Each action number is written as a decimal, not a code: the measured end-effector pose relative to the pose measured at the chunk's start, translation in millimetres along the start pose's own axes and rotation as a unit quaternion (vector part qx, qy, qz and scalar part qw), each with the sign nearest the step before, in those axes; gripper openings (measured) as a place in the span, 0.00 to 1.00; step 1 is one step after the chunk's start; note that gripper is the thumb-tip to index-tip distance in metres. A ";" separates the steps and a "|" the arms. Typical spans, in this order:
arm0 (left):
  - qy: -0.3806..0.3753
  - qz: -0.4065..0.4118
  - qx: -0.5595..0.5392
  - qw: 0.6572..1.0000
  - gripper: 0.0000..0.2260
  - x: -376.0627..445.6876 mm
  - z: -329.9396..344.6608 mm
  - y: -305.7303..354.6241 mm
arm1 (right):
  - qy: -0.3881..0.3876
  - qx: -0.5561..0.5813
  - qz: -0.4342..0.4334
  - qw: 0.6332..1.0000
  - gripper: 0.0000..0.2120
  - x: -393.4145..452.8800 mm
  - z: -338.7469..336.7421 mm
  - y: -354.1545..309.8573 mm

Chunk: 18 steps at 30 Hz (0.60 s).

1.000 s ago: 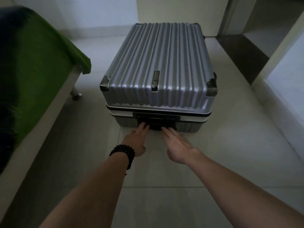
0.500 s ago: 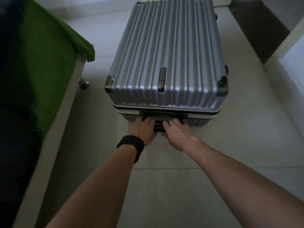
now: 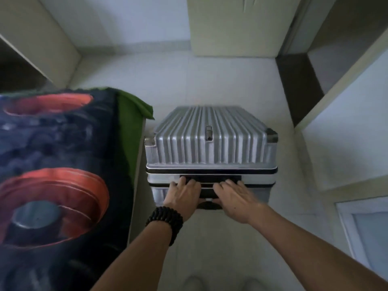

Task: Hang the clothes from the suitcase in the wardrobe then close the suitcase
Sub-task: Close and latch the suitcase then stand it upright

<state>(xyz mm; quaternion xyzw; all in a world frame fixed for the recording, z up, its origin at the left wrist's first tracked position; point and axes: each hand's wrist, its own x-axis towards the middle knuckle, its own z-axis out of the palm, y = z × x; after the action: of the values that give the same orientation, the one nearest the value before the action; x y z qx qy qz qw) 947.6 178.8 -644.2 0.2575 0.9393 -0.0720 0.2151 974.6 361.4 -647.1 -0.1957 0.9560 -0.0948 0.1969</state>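
A silver ribbed hard-shell suitcase [image 3: 210,141] lies flat and closed on the pale tiled floor in front of me. A black latch panel [image 3: 210,179] runs along its near side. My left hand [image 3: 182,196], with a black bead bracelet on the wrist, rests on the left part of that panel with fingers spread. My right hand [image 3: 235,198] presses on the right part, fingers pointing at the seam. No clothes are visible. The wardrobe's inside is not shown.
A bed [image 3: 130,131] with a green sheet and a dark patterned blanket [image 3: 52,175] stands close on the left. A cream cabinet door [image 3: 235,26] stands behind the suitcase. An open doorway [image 3: 298,85] and a white panel [image 3: 346,122] are on the right.
Both hands went from hovering off the suitcase's near side to lying on its latch panel. My head lifted, so the suitcase sits lower in view and more of the bed shows.
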 end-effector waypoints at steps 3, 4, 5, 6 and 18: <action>0.019 -0.024 -0.009 0.999 0.17 -18.8 -80.0 -11.6 | 0.028 -0.009 0.005 1.000 0.12 -6.2 -78.7 -15.1; 0.020 -0.027 -0.016 0.999 0.17 -20.8 -96.4 -15.9 | 0.034 -0.009 0.009 0.999 0.12 -5.9 -96.3 -17.7; 0.037 -0.028 -0.019 0.999 0.17 -22.4 -120.5 -19.7 | 0.053 -0.013 0.010 0.998 0.11 -5.3 -120.9 -19.8; 0.037 -0.034 -0.018 0.999 0.18 -23.3 -128.1 -19.7 | 0.056 -0.021 0.015 0.998 0.11 -4.8 -128.8 -22.0; 0.023 -0.103 -0.035 0.994 0.40 -34.5 -77.9 -40.4 | 0.064 -0.101 0.045 0.992 0.20 -4.6 -76.1 -22.1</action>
<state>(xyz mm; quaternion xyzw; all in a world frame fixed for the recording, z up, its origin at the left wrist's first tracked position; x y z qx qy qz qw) 925.0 147.7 -558.1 0.1532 0.9674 -0.0553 0.1937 954.5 351.2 -571.0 -0.1649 0.9791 -0.0013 0.1190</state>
